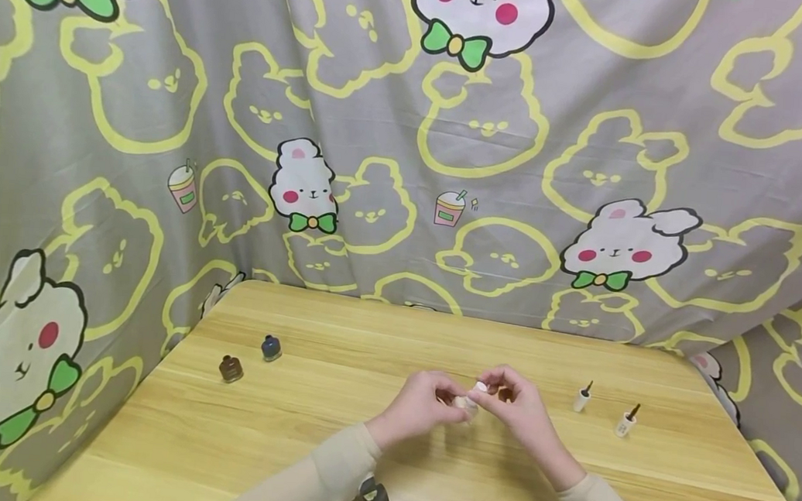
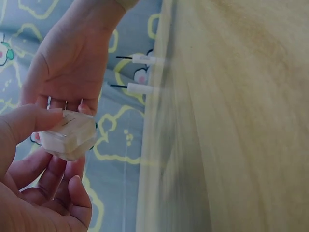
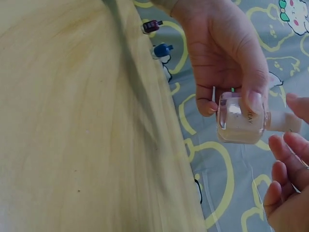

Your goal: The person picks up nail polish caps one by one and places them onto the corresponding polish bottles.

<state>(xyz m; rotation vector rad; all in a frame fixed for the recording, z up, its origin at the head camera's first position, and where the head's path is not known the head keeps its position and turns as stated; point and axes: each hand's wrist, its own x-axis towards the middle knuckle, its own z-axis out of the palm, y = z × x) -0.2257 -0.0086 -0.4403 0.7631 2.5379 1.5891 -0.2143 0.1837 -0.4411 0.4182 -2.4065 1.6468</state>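
Over the middle of the table, my left hand [image 1: 424, 401] grips a small nail polish bottle [image 3: 240, 120] of clear glass with pale, cream-pink contents. Its thumb lies across the printed face of the bottle, and its other fingers curl beneath. The bottle is tipped on its side in the right wrist view, its white cap [image 3: 284, 121] pointing toward my right hand [image 1: 514, 402]. Thumb and fingertips of that hand pinch the cap, which sits at the bottle's neck. In the left wrist view the glass [image 2: 71, 137] hides part of the right fingers.
On the left stand a dark brown nail polish bottle [image 1: 230, 369] and a dark blue one [image 1: 271, 348], both without white caps. Two white caps, one nearer [image 1: 625, 424] and one farther [image 1: 582, 398], stand on the right with brushes upward. A patterned curtain [image 1: 376, 202] hangs behind the table.
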